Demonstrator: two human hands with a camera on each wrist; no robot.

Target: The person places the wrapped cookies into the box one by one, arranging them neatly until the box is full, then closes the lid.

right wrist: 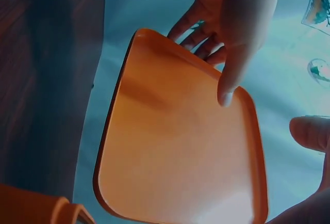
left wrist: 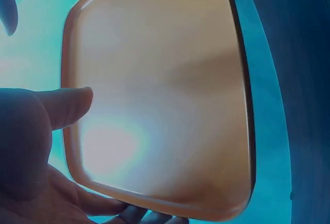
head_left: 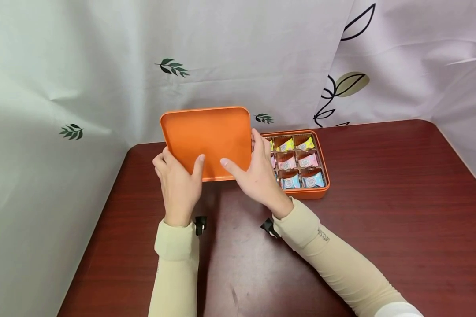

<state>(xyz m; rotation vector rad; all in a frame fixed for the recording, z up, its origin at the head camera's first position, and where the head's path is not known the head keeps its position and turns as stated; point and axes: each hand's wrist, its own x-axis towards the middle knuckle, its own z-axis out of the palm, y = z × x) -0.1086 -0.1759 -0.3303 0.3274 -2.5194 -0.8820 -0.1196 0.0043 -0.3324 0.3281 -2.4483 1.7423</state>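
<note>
An orange tray-like lid [head_left: 210, 141] stands tilted up above the table, its rimmed hollow side facing me. My left hand [head_left: 178, 182] grips its left end. The thumb [left wrist: 72, 108] lies over the near rim, while the other fingers [right wrist: 203, 41] reach round the edge. At the lid's right end is my right hand [head_left: 258, 176], its fingers along the edge. Its thumb [right wrist: 309, 131] stands out straight, apart from the lid in the right wrist view. Partly hidden behind this hand, an orange box [head_left: 305, 193] holds wrapped sweets [head_left: 286, 163] in a divided insert.
The dark red wooden table [head_left: 381, 211] runs back to a pale leaf-patterned curtain [head_left: 222, 53]. The box sits near the table's back edge, right of the lid. A black strap fitting [head_left: 200, 225] shows by the left cuff, another [head_left: 269, 228] by the right.
</note>
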